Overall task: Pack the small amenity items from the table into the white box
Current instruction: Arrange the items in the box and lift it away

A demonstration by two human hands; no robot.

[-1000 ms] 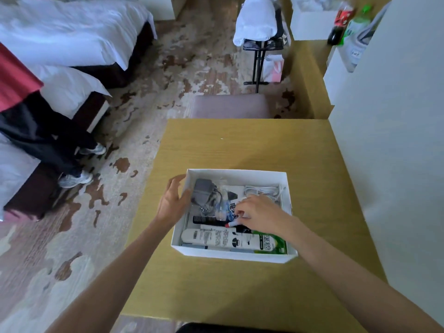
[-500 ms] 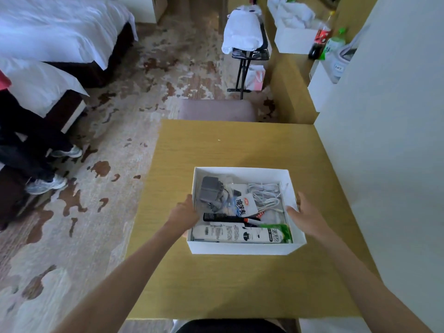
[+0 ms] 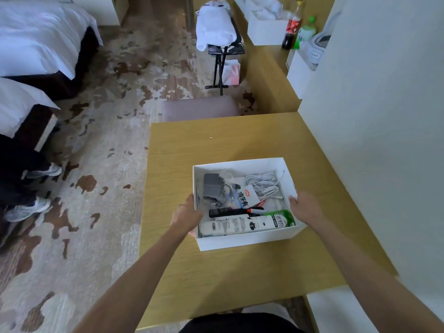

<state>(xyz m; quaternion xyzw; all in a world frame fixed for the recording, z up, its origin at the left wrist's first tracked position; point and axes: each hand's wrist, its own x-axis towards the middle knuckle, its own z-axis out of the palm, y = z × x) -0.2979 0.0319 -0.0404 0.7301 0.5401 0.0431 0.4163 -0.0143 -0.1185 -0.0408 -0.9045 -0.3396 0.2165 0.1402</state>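
The white box [image 3: 249, 241] sits on the wooden table [image 3: 216, 145], a little right of its middle. Inside lie a grey power adapter [image 3: 211, 185], a coiled white cable [image 3: 263, 186], a small white sachet [image 3: 247, 197], a black comb [image 3: 225, 211], a red-tipped pen [image 3: 254, 210] and a white tube with a green end [image 3: 247, 223]. My left hand [image 3: 186, 216] grips the box's left wall. My right hand [image 3: 304, 206] grips its right wall.
A white wall [image 3: 372, 140] borders the table's right side. A padded stool [image 3: 199, 109] stands past the far edge. Beds [image 3: 36, 44] and a person's legs [image 3: 21, 179] are at the left. A desk with bottles [image 3: 294, 27] and a folding rack [image 3: 219, 42] stand further back.
My right hand left the box's inside and took its right wall; my left hand shifted down along the left wall. The box has turned slightly and the view has moved.
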